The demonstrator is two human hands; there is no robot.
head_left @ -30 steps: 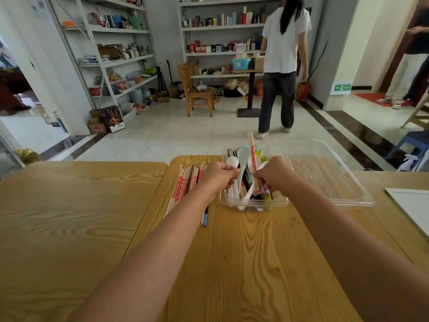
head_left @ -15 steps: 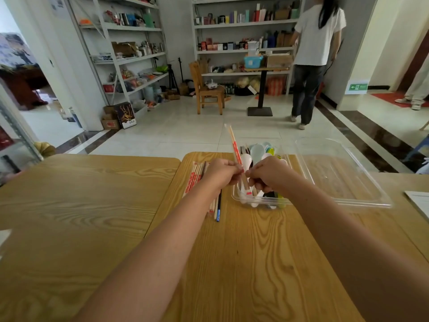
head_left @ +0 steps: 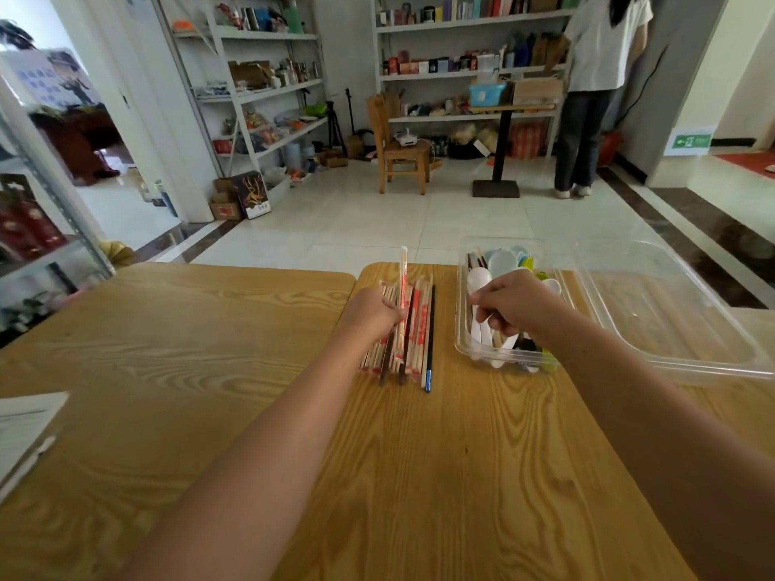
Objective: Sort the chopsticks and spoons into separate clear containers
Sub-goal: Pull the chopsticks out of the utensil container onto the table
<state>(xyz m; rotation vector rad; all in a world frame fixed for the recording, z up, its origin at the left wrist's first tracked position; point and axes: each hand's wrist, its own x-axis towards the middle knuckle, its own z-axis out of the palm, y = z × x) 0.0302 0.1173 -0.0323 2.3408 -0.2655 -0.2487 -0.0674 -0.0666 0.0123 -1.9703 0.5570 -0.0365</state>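
Note:
A small clear container [head_left: 463, 343] on the wooden table holds white, pale blue and green spoons [head_left: 502, 262] mixed with a few chopsticks. My right hand [head_left: 512, 306] is inside it, its curled fingers gripping utensils; which ones is partly hidden. To its left a pile of wrapped chopsticks [head_left: 419, 329] lies on the table. My left hand [head_left: 373, 314] pinches one red-and-white wrapped chopstick pair [head_left: 403, 270] over that pile, its far end pointing away from me. A large clear container [head_left: 671, 312] sits to the right and holds nothing.
White paper [head_left: 23, 417] lies at the table's left edge. Beyond the table are a tiled floor, a wooden chair [head_left: 400, 148], shelving and a person standing [head_left: 595, 94] at the back right.
My left hand carried the wrapped chopstick pair left, from the small container to over the pile on the table. My right hand stayed in the container. The view shifted left.

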